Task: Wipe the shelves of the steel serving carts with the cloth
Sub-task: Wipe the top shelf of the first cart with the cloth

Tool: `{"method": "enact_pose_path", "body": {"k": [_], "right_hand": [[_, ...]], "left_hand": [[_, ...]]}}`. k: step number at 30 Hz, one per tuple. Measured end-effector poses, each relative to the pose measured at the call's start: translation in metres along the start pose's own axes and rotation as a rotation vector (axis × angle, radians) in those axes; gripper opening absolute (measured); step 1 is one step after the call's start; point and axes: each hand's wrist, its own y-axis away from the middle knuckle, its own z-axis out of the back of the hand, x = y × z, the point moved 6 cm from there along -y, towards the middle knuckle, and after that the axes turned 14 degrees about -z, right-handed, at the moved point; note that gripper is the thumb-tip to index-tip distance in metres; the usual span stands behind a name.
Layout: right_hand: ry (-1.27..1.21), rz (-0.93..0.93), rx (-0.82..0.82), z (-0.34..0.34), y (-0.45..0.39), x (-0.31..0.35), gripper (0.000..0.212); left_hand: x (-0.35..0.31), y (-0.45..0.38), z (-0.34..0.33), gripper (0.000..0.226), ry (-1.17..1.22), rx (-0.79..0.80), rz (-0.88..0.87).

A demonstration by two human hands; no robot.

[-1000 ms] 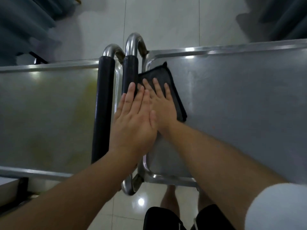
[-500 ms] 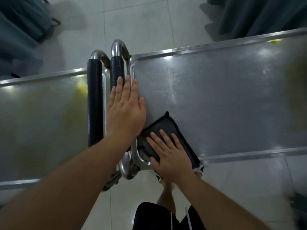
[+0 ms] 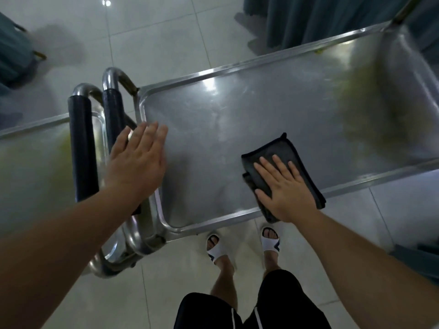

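Observation:
Two steel serving carts stand handle to handle. The right cart's top shelf (image 3: 237, 119) fills the middle of the view; the left cart's shelf (image 3: 31, 162) shows at the left edge. A folded dark cloth (image 3: 282, 150) lies on the right shelf near its front rim. My right hand (image 3: 282, 188) presses flat on the cloth, fingers spread. My left hand (image 3: 137, 160) rests flat and empty over the right shelf's left rim, beside the black-padded handles (image 3: 82, 148).
Pale tiled floor (image 3: 154, 43) surrounds the carts. Dark teal curtains (image 3: 320, 20) hang behind the right cart, and more dark fabric (image 3: 11, 55) sits at the far left. My feet in white sandals (image 3: 217, 248) stand close to the right cart's front rim.
My right hand has slid the cloth to the right along the front of the right shelf, away from the left corner. My left hand stayed near the handles.

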Motion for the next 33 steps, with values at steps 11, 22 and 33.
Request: {"method": "enact_pose_path", "body": {"k": [11,22,33], "right_hand": [[-0.047,0.002,0.001,0.013,-0.016,-0.101,0.072],[-0.015,-0.045,-0.008,0.037,-0.04,-0.27,0.072],[-0.016,-0.271,-0.02,0.064,-0.072,-0.419,0.073]], "left_hand": [[-0.126,-0.07,-0.015,0.063,0.342,0.293,0.196],[-0.269,-0.161,-0.009,0.062,0.538,0.133,0.335],[-0.251,-0.184,-0.053,0.061,0.429,0.033,0.38]]}}
